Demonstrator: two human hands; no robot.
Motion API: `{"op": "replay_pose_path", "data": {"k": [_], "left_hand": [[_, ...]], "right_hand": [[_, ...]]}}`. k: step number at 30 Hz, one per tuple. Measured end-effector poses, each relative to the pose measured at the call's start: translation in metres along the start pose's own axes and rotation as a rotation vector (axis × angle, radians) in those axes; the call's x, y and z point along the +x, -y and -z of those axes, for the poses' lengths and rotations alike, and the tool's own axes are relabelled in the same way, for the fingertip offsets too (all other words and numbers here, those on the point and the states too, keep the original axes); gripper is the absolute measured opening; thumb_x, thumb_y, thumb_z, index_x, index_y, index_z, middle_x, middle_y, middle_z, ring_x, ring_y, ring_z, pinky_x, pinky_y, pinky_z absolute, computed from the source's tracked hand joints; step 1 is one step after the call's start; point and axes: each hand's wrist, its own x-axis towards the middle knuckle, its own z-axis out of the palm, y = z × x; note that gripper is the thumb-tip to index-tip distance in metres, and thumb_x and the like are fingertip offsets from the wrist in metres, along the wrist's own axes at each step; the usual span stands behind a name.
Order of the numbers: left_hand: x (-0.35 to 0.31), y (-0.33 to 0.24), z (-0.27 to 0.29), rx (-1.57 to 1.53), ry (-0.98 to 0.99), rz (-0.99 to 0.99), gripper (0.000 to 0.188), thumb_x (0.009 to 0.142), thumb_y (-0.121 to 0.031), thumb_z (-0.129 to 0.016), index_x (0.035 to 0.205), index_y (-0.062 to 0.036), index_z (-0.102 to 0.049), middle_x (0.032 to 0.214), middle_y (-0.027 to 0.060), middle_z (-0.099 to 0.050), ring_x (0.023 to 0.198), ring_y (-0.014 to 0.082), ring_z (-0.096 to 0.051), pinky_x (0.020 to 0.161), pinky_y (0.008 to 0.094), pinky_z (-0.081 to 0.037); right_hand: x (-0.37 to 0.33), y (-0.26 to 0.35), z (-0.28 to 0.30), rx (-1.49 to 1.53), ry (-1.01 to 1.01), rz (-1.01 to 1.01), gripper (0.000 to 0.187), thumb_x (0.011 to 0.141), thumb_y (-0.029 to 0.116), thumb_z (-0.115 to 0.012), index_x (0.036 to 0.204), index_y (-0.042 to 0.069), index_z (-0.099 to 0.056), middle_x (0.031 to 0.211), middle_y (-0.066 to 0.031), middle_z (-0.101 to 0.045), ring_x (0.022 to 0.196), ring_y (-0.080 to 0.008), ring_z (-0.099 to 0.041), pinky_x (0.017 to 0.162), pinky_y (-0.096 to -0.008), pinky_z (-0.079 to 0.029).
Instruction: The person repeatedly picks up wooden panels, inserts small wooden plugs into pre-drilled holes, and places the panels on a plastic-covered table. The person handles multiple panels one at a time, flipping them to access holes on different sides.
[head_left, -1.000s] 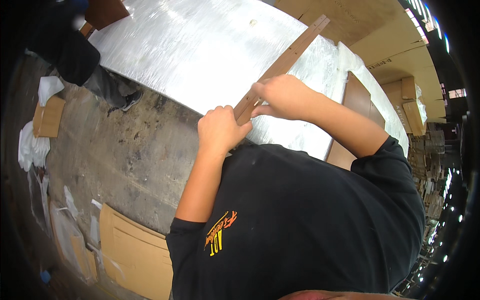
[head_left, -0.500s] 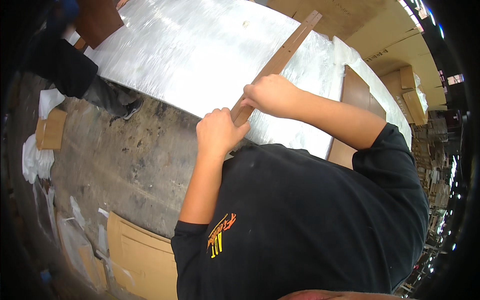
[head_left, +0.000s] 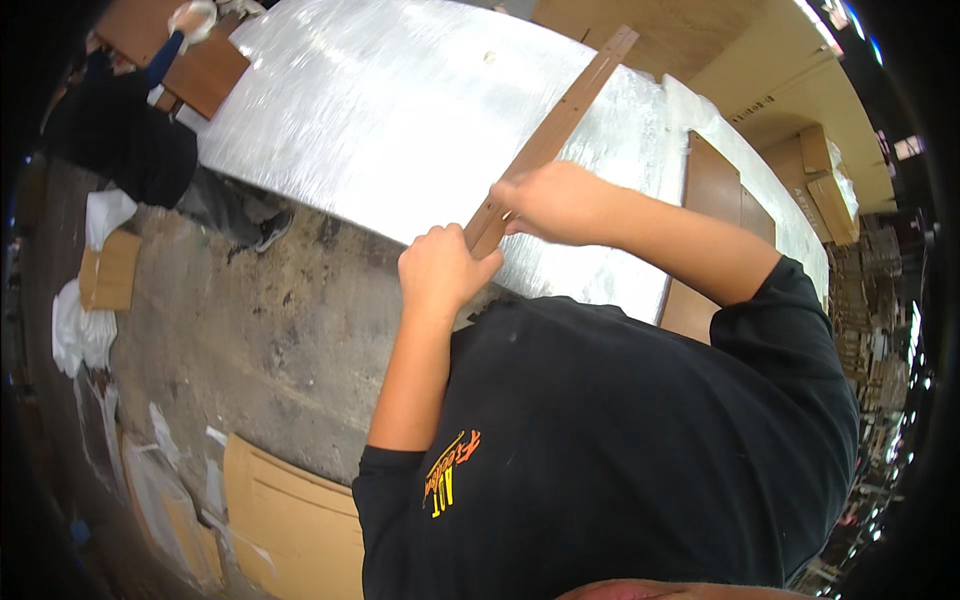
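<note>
A long brown wooden rail (head_left: 560,115) with small dark holes lies slantwise over a table covered in clear plastic film (head_left: 400,110). My left hand (head_left: 440,268) is wrapped round its near end, thumb on one side and fingers on the other. Just beyond it, my right hand (head_left: 555,203) bends over the rail with fingers curled at its edge. Those fingertips are partly hidden and slightly blurred, so whether they pinch something small cannot be made out.
At the far left a co-worker in dark clothes (head_left: 130,140) leans by brown panels (head_left: 205,75). More brown panels (head_left: 712,185) lie right of the film. Big cardboard (head_left: 720,50) stands behind. Flattened cardboard (head_left: 290,510) and a small carton (head_left: 110,270) rest on the floor.
My right hand has shifted slightly down the rail and turned a little, while the left keeps its hold. The co-worker's arm now reaches over the panels with something white at the hand.
</note>
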Motion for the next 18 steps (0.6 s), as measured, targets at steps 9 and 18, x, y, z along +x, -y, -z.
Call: {"op": "replay_pose_path", "data": {"k": [9,18], "left_hand": [[-0.003,-0.009,0.0,0.054,-0.041,-0.027,0.054,0.077,-0.053,-0.079,0.091,-0.0008,-0.074,0.09,0.0195,-0.074,0.088,0.0384,-0.073,0.079,0.0487,-0.059],[-0.003,-0.014,-0.003,0.09,-0.007,-0.021,0.056,0.078,-0.053,-0.079,0.091,0.0008,-0.073,0.094,0.0201,-0.074,0.09,0.0392,-0.073,0.081,0.0493,-0.058]], "right_hand": [[0.0,0.0,-0.009,-0.028,0.197,-0.279,0.058,0.106,0.051,-0.057,0.077,0.004,-0.073,0.068,-0.014,-0.07,0.068,-0.0343,-0.074,0.058,-0.0452,-0.057],[-0.002,-0.004,-0.008,0.061,0.192,-0.161,0.02,0.087,0.01,-0.068,0.105,0.004,-0.071,0.087,-0.0161,-0.075,0.084,-0.0333,-0.076,0.068,-0.0455,-0.059]]}}
